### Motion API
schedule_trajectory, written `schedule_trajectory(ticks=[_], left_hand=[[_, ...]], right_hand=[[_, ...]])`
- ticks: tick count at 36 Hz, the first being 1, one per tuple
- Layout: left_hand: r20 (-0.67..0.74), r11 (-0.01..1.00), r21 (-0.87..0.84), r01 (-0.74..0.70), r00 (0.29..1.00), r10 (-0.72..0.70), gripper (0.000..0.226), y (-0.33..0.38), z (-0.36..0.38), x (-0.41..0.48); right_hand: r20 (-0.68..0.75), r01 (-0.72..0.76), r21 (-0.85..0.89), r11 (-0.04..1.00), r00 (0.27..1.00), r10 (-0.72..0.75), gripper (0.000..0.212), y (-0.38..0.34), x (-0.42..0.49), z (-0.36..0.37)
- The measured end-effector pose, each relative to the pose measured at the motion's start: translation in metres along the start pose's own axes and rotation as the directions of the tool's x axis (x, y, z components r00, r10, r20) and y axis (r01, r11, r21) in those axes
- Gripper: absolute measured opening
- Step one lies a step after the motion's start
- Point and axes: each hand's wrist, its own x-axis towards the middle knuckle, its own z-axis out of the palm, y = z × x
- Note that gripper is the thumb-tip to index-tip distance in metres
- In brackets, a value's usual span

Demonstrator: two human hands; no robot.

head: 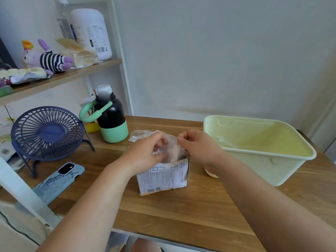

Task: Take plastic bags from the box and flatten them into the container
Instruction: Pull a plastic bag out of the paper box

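Bag point(173, 144) of clear plastic bunched at open top of box point(163, 177) mid-table point(181, 213), my left hand point(145, 153) and right hand point(198, 146) each pinching it with curled fingers, pale green container point(263, 154) just right of box.

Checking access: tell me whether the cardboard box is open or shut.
Open. A crumpled plastic bag rises from the cardboard box, pinched by the left hand and right hand.

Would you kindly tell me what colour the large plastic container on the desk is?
The container is a pale yellowish green all over, seen best in the head view.
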Motion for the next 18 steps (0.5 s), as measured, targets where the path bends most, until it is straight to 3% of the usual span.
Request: schedule_trajectory(ticks=[8,10,14,17,18], left_hand=[[-0.001,0.993,0.118,-0.022,1.0,0.023,0.056,0.009,-0.003,-0.001],[0.008,0.99,0.14,-0.007,1.0,0.006,0.051,0.008,-0.003,0.0],[-0.043,0.972,0.234,0.004,0.999,0.006,0.015,0.004,-0.002,0.001],[-0.09,0.947,0.321,0.024,0.996,0.005,0.018,0.005,0.001,0.003],[-0.094,0.954,0.3,0.008,0.995,0.021,0.021,0.006,0.002,0.005]], right_hand=[[-0.076,0.07,0.109,0.992,0.995,-0.062,0.018,-0.002,-0.002,-0.003],[-0.096,0.08,0.132,0.988,0.993,-0.068,0.018,-0.003,-0.003,-0.004],[-0.151,0.076,0.225,0.971,0.988,-0.043,0.016,-0.006,-0.005,-0.006],[-0.142,0.065,0.217,0.974,0.989,-0.035,0.004,-0.006,-0.006,-0.01],[-0.105,0.048,0.172,0.984,0.994,-0.03,0.019,-0.006,-0.005,-0.011]])
